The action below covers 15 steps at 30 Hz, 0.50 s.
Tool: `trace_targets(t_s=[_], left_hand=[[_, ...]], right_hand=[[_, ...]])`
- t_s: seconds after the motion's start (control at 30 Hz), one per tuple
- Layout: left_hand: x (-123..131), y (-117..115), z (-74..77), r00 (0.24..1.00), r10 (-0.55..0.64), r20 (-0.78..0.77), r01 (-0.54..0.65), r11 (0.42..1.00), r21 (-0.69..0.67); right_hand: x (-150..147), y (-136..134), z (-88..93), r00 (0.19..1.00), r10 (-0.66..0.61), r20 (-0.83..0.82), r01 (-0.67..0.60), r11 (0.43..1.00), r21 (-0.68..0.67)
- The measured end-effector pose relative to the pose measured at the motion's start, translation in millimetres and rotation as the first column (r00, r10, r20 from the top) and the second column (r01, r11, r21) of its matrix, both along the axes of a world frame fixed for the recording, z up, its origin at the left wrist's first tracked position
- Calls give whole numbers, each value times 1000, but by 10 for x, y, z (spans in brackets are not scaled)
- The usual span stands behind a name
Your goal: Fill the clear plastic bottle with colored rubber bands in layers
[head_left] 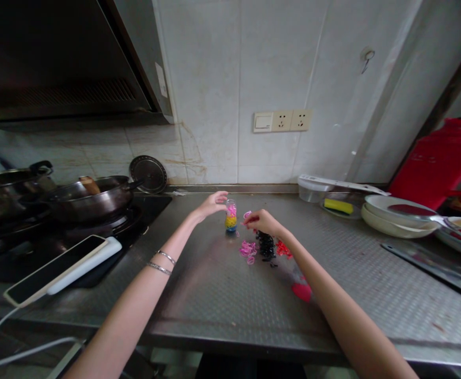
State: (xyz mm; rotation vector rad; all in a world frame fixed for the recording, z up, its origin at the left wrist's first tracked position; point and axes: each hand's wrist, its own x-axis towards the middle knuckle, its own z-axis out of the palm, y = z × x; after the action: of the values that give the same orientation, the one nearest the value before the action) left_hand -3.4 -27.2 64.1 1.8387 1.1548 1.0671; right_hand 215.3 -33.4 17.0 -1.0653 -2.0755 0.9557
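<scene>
Silver bracelets (161, 262) circle the left wrist; left hand (210, 206) curves at the upright clear jar (231, 220), grip unconfirmed. Pink loops (248, 249) lie nearby on the metal counter (202, 295). Right hand (267, 223) has fingertips pinched together, contents indiscernible, near black pile (267, 248) and red pile (283, 249).

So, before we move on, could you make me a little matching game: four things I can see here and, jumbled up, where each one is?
Things:
1. Small clear jar layered blue, yellow and pink
2. Heap of small black pieces
3. Cream-coloured switch and socket panel
4. Large red container

Places:
A. On the pale tiled wall
B. At the picture's far right
C. By the left fingers
D. Between the heap of small pink loops and the heap of small red pieces

Right pairs: 1-C, 2-D, 3-A, 4-B.
</scene>
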Motion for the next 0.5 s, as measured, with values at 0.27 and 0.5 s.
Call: trace_targets(t_s=[0.27, 0.5], left_hand=[[124, -57, -574, 998, 41, 41, -39, 999, -38], [89, -65, -624, 997, 65, 31, -63, 997, -52]], right_hand=[[70, 45, 48, 983, -27, -181, 25, 1000, -13], [68, 72, 251, 964, -51, -260, 74, 994, 76]])
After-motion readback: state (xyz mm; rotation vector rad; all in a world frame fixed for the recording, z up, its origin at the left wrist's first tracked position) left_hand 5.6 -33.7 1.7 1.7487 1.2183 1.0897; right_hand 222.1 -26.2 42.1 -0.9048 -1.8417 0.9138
